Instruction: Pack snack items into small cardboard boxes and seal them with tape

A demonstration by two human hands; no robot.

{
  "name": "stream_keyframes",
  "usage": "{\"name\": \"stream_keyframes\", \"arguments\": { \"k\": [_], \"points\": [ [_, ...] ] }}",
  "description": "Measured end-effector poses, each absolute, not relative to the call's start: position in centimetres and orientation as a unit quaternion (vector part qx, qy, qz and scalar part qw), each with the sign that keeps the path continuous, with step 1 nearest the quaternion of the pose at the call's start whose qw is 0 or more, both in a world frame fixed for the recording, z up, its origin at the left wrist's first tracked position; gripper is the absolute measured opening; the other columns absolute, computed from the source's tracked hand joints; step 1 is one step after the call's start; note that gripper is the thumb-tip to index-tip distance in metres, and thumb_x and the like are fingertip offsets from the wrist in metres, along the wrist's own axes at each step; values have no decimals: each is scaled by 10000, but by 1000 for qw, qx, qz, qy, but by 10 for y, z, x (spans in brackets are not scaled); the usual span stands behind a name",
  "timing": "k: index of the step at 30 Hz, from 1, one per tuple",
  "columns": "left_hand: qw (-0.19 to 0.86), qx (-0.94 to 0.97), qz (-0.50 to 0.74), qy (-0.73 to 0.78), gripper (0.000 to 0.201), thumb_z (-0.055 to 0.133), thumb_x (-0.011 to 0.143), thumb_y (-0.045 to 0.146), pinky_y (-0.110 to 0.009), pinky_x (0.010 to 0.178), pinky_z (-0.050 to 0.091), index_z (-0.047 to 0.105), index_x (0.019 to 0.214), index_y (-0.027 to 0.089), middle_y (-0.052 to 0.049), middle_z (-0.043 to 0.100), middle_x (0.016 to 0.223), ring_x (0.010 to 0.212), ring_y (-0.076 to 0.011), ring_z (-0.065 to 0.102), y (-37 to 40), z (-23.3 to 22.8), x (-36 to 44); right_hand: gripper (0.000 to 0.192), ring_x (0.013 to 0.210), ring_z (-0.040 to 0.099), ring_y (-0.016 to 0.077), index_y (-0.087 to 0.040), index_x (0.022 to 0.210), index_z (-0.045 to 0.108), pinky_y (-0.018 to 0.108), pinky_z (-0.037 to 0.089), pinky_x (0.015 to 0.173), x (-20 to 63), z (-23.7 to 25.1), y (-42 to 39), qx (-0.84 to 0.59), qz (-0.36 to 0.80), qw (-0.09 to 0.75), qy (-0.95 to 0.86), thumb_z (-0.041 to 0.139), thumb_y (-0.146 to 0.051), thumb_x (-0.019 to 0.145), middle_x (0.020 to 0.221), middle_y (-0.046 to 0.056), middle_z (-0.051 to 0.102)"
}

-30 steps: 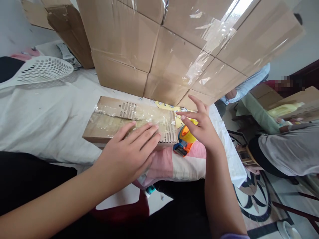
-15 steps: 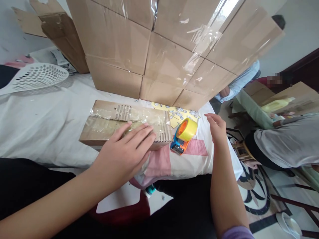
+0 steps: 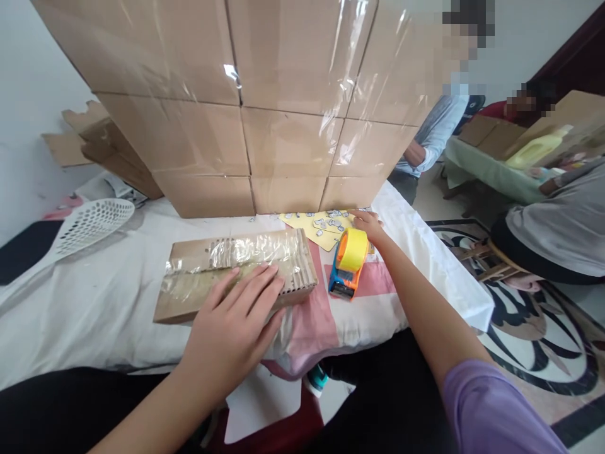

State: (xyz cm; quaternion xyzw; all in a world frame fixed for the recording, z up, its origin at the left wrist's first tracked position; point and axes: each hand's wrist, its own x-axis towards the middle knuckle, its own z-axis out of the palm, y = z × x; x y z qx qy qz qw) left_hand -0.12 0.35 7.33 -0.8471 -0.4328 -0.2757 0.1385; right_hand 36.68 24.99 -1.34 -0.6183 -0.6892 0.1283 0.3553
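My left hand (image 3: 241, 302) lies flat, fingers spread, on a cardboard box (image 3: 189, 284) with clear tape across its top and a ridged, corrugated end. My right hand (image 3: 369, 226) reaches forward to the right edge of a yellow printed sheet (image 3: 326, 228); its fingers point left and look stretched out, with no grip on anything visible. Just in front of that hand stands a blue and orange tape dispenser (image 3: 344, 282) carrying a yellow roll of tape (image 3: 354, 249). The sheet lies partly behind the dispenser, close to the foot of the stacked boxes.
Tall stacked, taped cardboard boxes (image 3: 288, 142) stand at the back of the cloth-covered table (image 3: 425, 284). A white perforated scoop-like thing (image 3: 94, 227) and torn cardboard (image 3: 113, 145) are at left. Several people are beyond, one in a grey shirt (image 3: 562, 221) at right.
My right hand has moved forward and left, from beside the tape dispenser to the yellow sheet's edge behind it. My left hand stays on the box. The camera view has shifted.
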Motion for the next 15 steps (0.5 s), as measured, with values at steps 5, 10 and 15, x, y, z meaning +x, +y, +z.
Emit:
{"name": "stream_keyframes", "arguments": {
  "k": [5,10,15],
  "points": [
    [139,-851,-272,-428,382,575,952,286,-452,1140,363,613,1301,136,-119,664,1369,1251,-283,636,5,76,2,225,1198,559,300,-213,829,769,537,344,1149,366,-26,275,-588,205,360,-695,630,-389,813,1108,104,705],
    [139,-860,-246,-425,499,574,936,352,-479,1171,322,568,1378,119,-145,599,1446,1285,-321,606,7,70,3,222,1202,586,263,-205,881,767,470,393,1138,377,-34,267,-579,234,378,-684,636,-365,799,1178,100,703],
    [111,-842,-267,-456,521,531,956,337,-512,1182,310,516,1443,151,-135,565,1485,1328,-338,568,4,63,6,288,1090,646,282,-192,934,740,497,473,1044,387,-19,252,-617,206,436,-622,577,-382,791,1052,98,739]
  ]
}}
